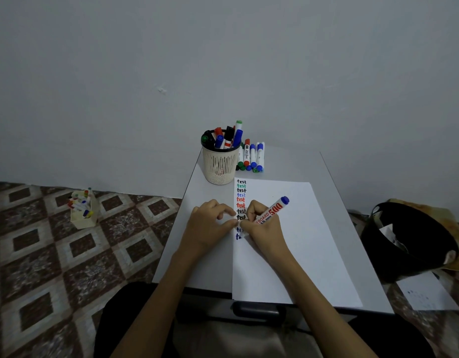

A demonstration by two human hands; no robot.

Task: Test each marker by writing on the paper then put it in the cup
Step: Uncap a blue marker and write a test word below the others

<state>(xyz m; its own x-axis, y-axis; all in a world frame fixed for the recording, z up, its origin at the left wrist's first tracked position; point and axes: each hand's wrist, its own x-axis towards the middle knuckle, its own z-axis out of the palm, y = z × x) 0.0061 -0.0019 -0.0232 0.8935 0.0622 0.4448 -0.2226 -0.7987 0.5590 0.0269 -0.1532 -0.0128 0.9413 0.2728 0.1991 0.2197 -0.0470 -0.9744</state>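
Marker [274, 209]: white barrel, blue top end, tilted up and to the right over the paper's [300, 241] left side, lower end hidden in the fist. Right hand [264, 226] grip: fingers wrapped tight round the barrel, low on it. Left hand [210, 223]: at the paper's left edge, thumb and forefinger bent, tips next to the right hand; can't tell if that grip holds anything.

Column of "test" words [241, 195] runs down the paper's left margin in black, green, blue and red; the lowest ones are partly covered by the hands.

Cup [220, 164]: just past the paper's far-left corner, full of markers. Spare markers [251, 157] lie in a row beyond the paper's far edge, touching the cup's right side. All on the grey table [210, 254].

Left of the paper, on the floor: box of markers [82, 210]. Right of it: black bin [409, 244].
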